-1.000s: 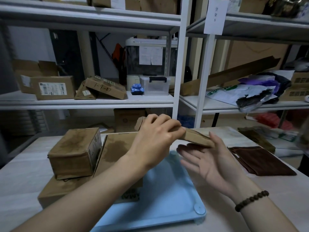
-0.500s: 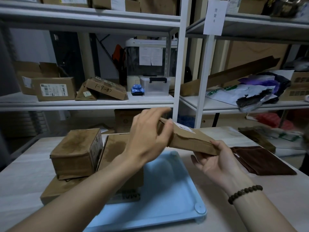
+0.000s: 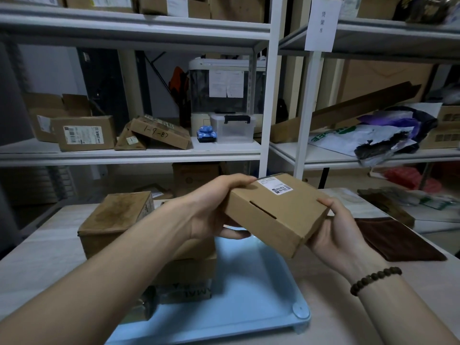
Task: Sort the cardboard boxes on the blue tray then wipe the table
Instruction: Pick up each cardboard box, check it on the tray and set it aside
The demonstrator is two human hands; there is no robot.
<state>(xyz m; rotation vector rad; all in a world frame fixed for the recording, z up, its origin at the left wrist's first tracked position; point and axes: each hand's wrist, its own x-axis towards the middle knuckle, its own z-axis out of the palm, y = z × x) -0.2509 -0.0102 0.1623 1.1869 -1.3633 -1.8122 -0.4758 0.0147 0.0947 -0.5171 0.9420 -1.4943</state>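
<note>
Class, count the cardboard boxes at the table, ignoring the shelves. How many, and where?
3. A labelled box is held by left hand and right hand above the blue tray; a stained box sits left, beside a third box behind the left forearm, which may hide more.

Over the table (image 3: pixel 37 270) are two hands, a left hand (image 3: pixel 206 212) and a right hand (image 3: pixel 341 235), one blue tray (image 3: pixel 249 307), one brown cloth (image 3: pixel 398 237) at three o'clock, one bead bracelet (image 3: pixel 375 280), and three cardboard boxes: one held box (image 3: pixel 276 212), one stained box (image 3: pixel 117 220) at nine o'clock and one flat box (image 3: pixel 189 270) beneath it.
</note>
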